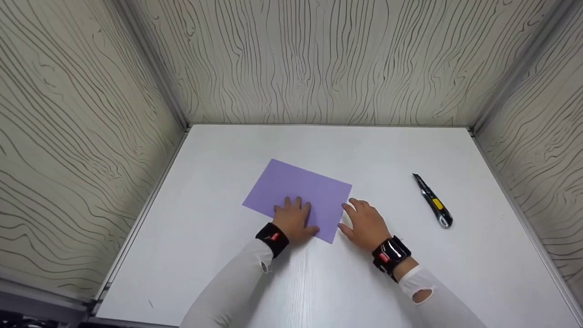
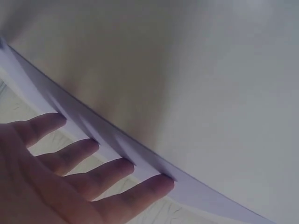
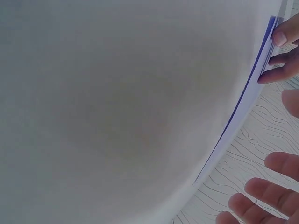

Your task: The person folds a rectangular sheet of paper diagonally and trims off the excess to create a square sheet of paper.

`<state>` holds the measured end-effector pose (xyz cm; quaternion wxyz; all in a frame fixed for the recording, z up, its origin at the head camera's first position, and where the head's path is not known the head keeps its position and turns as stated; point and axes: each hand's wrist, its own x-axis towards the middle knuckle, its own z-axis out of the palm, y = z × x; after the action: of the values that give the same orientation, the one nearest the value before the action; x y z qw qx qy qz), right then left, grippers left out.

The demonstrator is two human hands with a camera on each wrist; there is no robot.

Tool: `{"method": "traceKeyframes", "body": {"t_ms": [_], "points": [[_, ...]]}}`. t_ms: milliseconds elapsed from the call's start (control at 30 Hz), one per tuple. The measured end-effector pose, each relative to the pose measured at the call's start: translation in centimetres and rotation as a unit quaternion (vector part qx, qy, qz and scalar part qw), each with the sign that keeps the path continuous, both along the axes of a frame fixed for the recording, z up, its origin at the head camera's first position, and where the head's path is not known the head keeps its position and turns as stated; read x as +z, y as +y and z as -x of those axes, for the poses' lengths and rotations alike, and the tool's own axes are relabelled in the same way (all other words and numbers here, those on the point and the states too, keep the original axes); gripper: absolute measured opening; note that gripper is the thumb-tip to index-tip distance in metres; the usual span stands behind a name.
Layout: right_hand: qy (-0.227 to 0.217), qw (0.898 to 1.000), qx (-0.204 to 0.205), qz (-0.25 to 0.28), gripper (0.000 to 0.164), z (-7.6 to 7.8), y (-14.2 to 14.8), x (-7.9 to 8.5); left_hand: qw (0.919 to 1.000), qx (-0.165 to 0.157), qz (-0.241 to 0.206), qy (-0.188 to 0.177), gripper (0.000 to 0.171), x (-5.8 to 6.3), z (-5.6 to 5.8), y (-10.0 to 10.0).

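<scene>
A purple sheet of paper (image 1: 296, 182) lies flat and slightly turned on the white table. My left hand (image 1: 294, 222) rests on its near edge with fingers spread; in the left wrist view the fingertips (image 2: 161, 183) press on the purple paper (image 2: 196, 193). Just off the sheet's right edge is my right hand (image 1: 364, 225), its fingers loosely bent and holding nothing. The right wrist view shows those fingers (image 3: 271, 193) apart from the paper (image 3: 233, 112), with the left hand (image 3: 286, 35) on the sheet beyond.
A black utility knife (image 1: 432, 200) with a yellow slider lies on the table (image 1: 364, 150) to the right of my right hand. Wood-grain patterned panels (image 1: 296, 64) rise at the back and both sides. A small dark mark (image 1: 150, 303) shows near the table's front left.
</scene>
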<state>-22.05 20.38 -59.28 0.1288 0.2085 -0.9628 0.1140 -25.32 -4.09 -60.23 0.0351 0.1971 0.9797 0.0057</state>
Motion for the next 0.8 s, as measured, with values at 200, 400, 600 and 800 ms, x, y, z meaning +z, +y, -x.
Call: {"method": "traceKeyframes", "body": {"t_ms": [200,400,600,800], "points": [[-0.054,0.998,-0.002,-0.014,0.061,0.3,0.9,-0.2,0.9986,-0.051,0.010,-0.005,0.078,0.6,-1.3,2.1],[-0.134,0.990,0.022,-0.027,0.077,0.5,1.8,-0.2,0.9958,-0.086,0.031,0.011,0.076,0.3,-2.1,3.0],[-0.212,0.976,0.051,-0.017,0.098,0.6,2.1,-0.3,0.9926,-0.116,0.035,-0.004,0.076,0.9,-3.0,3.6],[-0.225,0.971,0.070,-0.036,0.106,0.4,2.6,-0.9,0.9912,-0.130,0.019,-0.009,0.075,1.1,-3.1,3.3]]}}
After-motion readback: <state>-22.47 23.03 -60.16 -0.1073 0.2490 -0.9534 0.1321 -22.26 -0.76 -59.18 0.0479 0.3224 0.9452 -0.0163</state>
